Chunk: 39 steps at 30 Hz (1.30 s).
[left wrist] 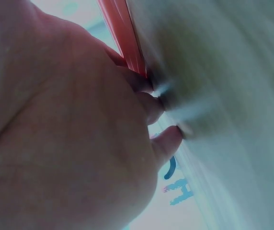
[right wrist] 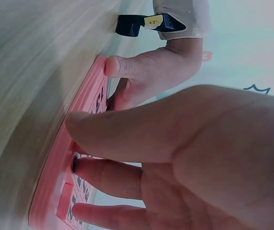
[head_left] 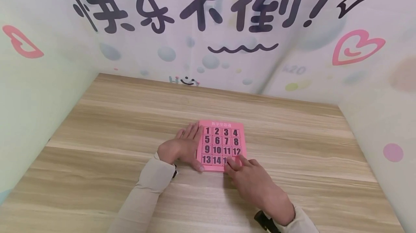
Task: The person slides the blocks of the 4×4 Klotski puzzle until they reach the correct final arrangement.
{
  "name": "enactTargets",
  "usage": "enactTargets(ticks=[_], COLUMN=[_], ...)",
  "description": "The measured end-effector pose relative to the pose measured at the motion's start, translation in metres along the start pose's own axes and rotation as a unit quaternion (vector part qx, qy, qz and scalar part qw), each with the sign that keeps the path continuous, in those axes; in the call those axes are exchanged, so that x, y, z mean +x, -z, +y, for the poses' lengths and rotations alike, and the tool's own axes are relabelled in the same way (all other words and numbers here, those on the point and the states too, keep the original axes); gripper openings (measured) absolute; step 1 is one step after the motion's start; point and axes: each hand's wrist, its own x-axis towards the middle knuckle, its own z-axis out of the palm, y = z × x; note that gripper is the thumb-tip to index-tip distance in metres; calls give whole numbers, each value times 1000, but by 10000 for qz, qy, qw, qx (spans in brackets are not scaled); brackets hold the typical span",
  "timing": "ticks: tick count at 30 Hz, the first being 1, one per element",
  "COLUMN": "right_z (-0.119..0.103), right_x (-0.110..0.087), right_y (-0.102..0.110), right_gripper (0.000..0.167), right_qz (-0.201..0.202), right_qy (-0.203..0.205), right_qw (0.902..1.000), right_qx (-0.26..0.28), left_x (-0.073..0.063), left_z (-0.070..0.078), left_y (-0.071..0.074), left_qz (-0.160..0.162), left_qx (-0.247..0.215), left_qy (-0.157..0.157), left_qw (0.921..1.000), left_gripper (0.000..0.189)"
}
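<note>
A pink number slide puzzle [head_left: 221, 124] lies flat on the table, its tiles running in order from 1 at the top left to 14 in the bottom row. My left hand [head_left: 185, 148] rests along the puzzle's left side, thumb by the lower left corner and fingers reaching up the edge. With its fingertips my right hand [head_left: 255, 182] touches the bottom row, partly covering the tile after 14 [head_left: 225, 160]. In the right wrist view, the thumb [right wrist: 118, 136] lies on the near rim and a finger [right wrist: 108, 175] presses on the tiles. The lower right corner is hidden.
A wood-grain table [head_left: 130, 110] surrounds the puzzle. Behind it hangs a printed cloth [head_left: 195, 60] with large dark characters, hearts and bubbles, and side panels stand left and right. Black straps [head_left: 266, 221] circle the wrists.
</note>
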Motion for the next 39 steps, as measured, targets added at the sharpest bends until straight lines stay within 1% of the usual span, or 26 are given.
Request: enactTargets(ticks=[6,11,15,19,24,27,31,34,36,39], right_z=[2,4,4,5,8,10,12,13,14,15], right_x=[-2,-4,-5,-7,-8,-8,-9,-11,-11,-10], right_y=[0,0,2,4,5,6,6,5,5,5], right_gripper=[44,47,52,54,55,57,59,60,61,61], right_qz=[111,199,112,-6,98,99,31,133,234,301], right_qy=[25,-35,-93,-181,-183,-197,-287,-325,-328,-331], right_qw=[9998,9997,9999,9998,9998,9997,9995,9994,9992,9990], right_qx=[-131,-138,-88,29,-55,-112,-92,-82,-84,-40], left_x=[2,4,5,4,3,3,8,12,11,6], left_z=[3,5,7,8,9,8,2,-2,-3,-1], left_y=[2,3,4,4,3,3,-6,-13,-13,-8], left_qz=[20,11,-8,6,25,19,48,121,132,80], left_qx=[13,67,75,66,-14,-67,-117,-122,-104,-72], left_qy=[-20,-20,6,-17,-13,34,63,33,32,3], left_qw=[10000,10000,10000,10000,10000,10000,9999,9998,9999,9999], left_gripper=[139,139,139,138,138,139,142,143,142,141])
